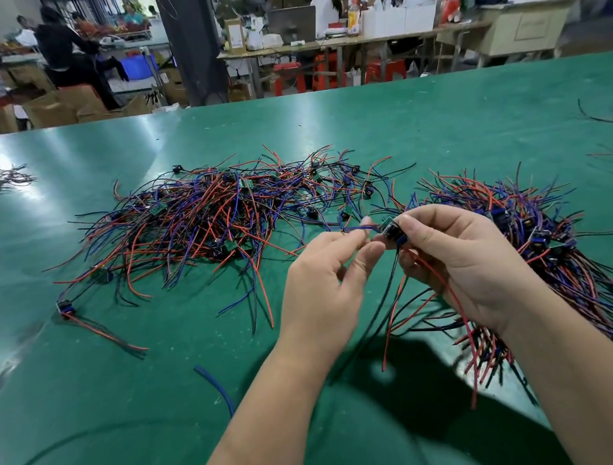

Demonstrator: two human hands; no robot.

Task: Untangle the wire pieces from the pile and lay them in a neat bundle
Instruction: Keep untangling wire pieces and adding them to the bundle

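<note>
Centre of frame: your right hand (461, 260) pinches the wire piece (390, 227) by its small module, with the red and black leads hanging toward the lower edge. Your left hand (325, 280) pinches its blue lead just left of the module. The pile (200, 221) lies upper left of both hands. The bundle (550, 242) lies just right, its long axis running centre right to lower right. Your right hand is nearer; lay the piece along that axis.
</note>
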